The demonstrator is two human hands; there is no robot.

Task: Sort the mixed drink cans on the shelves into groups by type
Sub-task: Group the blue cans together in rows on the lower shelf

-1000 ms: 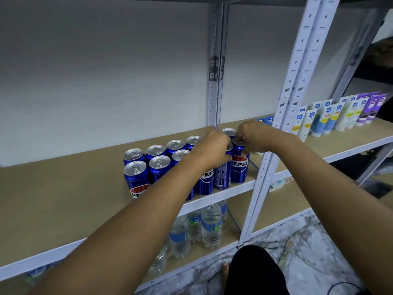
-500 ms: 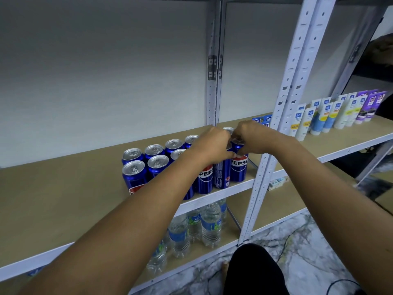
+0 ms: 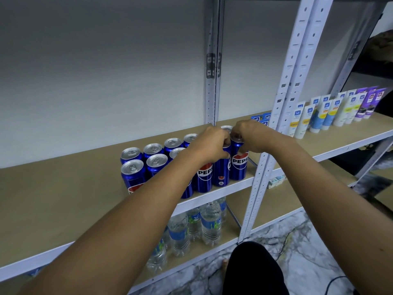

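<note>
On the middle shelf (image 3: pixel 63 201), right by the white upright post (image 3: pixel 263 167), both hands are on the blue Pepsi cans (image 3: pixel 153 162), which sit in two rows w/ silver tops up. Left hand (image 3: pixel 209 146) is curled over the top of the second can from the right (image 3: pixel 222 171), fingers wrapped round its upper part, so that can is directly under the palm. Right hand (image 3: pixel 252 137) grips the rightmost can (image 3: pixel 238 165) near its rim, thumb down the near side just above the logo, fingers round the far side; the can hangs below the grip, upright, base on the shelf afaict. Those two cans are touching each other, and the hands are nearly knuckle to knuckle. Rest of the cans run off to the left, front row at the near edge. Water bottles (image 3: pixel 192 228) stand on the lower shelf underneath. Cream tubes (image 3: pixel 327 113) lined up on the next bay to the right, white/yellow/blue ones then purple at the far right
</note>
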